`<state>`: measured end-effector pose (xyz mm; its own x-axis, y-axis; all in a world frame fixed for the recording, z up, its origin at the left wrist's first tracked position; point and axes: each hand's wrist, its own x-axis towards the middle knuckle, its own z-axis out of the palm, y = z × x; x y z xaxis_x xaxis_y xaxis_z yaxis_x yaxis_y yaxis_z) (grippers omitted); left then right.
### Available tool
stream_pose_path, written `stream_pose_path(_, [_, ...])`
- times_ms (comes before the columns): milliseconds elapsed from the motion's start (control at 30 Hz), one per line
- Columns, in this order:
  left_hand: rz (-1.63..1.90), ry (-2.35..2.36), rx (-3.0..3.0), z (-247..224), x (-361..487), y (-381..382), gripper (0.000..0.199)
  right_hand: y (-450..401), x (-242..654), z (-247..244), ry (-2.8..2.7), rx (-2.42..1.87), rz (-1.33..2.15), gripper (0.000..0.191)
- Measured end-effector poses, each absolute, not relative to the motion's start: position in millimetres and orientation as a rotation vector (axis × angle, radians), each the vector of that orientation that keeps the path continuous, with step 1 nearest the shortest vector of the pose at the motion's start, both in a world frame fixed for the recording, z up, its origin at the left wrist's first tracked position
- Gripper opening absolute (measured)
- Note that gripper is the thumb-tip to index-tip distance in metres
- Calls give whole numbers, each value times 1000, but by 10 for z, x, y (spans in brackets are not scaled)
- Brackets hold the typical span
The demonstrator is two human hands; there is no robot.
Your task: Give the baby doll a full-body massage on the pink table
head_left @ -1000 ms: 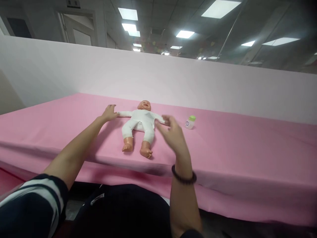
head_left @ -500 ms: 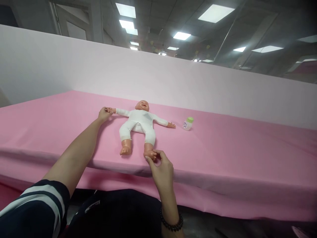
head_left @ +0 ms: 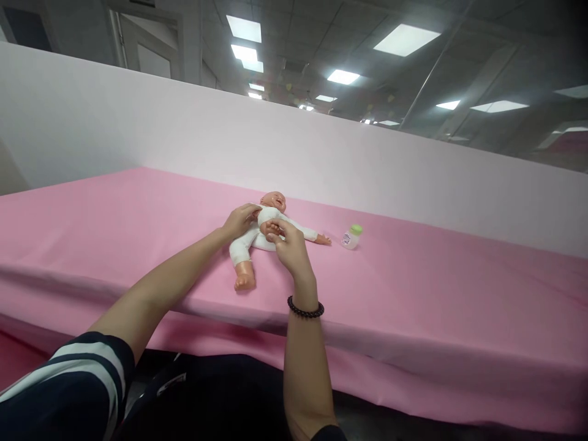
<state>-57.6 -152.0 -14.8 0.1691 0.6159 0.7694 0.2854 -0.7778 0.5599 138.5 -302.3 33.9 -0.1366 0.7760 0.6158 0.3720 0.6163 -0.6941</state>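
Note:
A baby doll [head_left: 269, 214] in a white suit lies on its back on the pink-covered table [head_left: 413, 275], its head towards the wall. My left hand [head_left: 239, 221] is over the doll's chest, closed round the doll's hand, which my fingers mostly hide. My right hand [head_left: 293, 246] grips the doll's foot [head_left: 271, 229], lifted over its belly with that leg folded up. The other leg lies stretched towards the table's near edge. One doll arm reaches out to the right, close to a small clear bottle [head_left: 350, 239] with a green cap.
A low white partition [head_left: 321, 153] runs along the back of the table. Beyond it show a door [head_left: 151, 49] and lit ceiling panels. The pink cloth hangs over the near edge, in front of my body.
My left hand has brought the doll's hand inward from the left to its chest. My right hand has raised the doll's foot from the table up over its belly, bending the leg.

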Motion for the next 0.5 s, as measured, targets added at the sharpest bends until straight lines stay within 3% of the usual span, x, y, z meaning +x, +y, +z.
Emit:
stream_pose_path(200, [1726,925,2003,-188,-678,-1454,22,-3266,1378,292,-1678,-988,499,34])
stream_pose_path(500, [1969,1215,957,-371,-1083,-943,31,-4010,1868,106,-1657,-1229,674,35])
